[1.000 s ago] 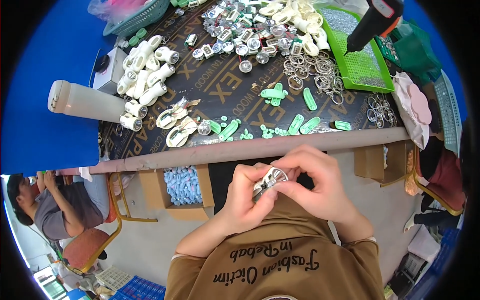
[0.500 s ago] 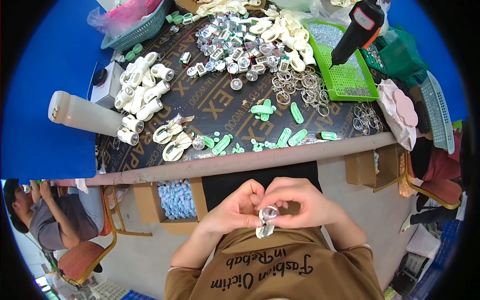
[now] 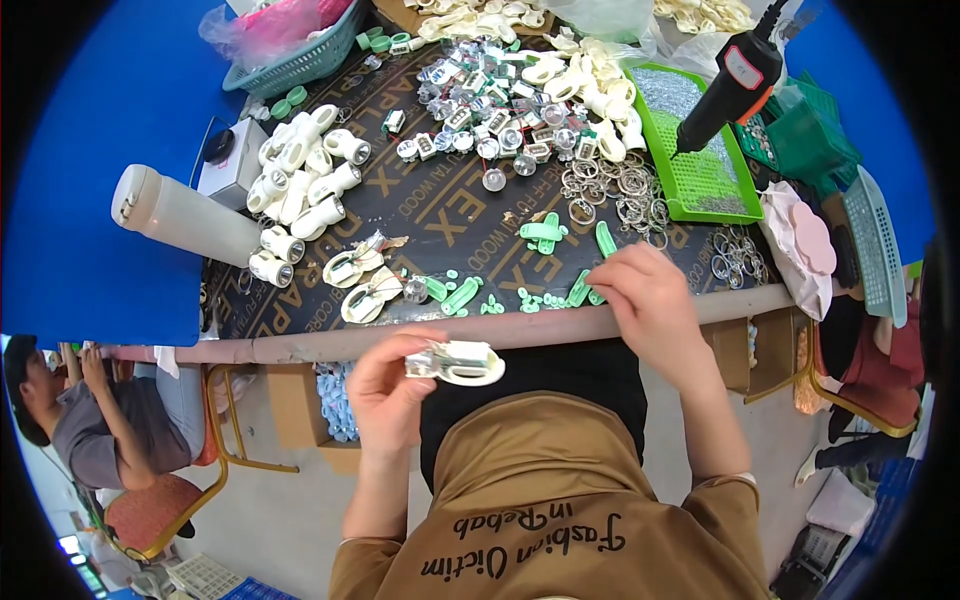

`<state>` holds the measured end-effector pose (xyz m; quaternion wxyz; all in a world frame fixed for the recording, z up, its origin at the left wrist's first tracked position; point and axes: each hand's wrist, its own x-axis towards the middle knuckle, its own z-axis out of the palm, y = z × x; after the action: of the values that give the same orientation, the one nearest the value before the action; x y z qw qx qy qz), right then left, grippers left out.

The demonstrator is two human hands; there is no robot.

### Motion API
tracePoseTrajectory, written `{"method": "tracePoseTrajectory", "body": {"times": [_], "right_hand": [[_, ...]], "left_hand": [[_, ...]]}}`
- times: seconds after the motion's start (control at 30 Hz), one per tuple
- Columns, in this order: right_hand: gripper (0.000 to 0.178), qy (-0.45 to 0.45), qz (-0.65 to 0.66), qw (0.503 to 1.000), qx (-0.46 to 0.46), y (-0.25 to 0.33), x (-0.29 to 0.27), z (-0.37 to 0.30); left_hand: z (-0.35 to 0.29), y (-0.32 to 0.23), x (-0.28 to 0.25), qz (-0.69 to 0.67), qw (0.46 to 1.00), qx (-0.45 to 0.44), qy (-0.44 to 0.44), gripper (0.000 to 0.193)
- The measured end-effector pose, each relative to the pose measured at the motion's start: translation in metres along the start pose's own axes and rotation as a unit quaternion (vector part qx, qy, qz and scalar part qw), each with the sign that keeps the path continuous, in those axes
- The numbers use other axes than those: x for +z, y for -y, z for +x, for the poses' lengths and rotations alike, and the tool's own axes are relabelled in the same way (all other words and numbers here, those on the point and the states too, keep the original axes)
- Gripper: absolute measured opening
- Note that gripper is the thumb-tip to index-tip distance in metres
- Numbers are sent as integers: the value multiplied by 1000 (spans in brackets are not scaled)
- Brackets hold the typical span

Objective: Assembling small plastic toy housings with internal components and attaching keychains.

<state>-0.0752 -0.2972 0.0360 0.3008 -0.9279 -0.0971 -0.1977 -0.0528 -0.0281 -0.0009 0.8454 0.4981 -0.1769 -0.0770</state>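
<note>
R hand (image 3: pixel 648 308) part-hides grn pcs (image 3: pixel 579 290).

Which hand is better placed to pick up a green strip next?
Right, I'd say: the right hand has its fingertips at the green strips near the table edge, while the left hand is occupied, holding the white flashlight farther left.

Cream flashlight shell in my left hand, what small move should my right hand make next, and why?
Probably pinch up the green strip: your right hand has its fingertips right by it, though I can't tell if they touch, while your left hand holds the cream flashlight shell, inner parts exposed.
</note>
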Motion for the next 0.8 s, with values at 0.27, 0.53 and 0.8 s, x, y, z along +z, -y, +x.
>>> {"method": "tracePoseTrajectory", "body": {"times": [0.27,0.53,0.8], "right_hand": [[11,35,-87,995,-26,-13,29,28],[11,49,-183,982,-18,-21,35,41],[6,49,-137,989,27,-17,33,39]], "left_hand": [[3,-9,-3,15,997,32,-75,35],[9,-9,5,13,998,34,-60,34],[19,-8,25,2,999,41,-35,31]]}}
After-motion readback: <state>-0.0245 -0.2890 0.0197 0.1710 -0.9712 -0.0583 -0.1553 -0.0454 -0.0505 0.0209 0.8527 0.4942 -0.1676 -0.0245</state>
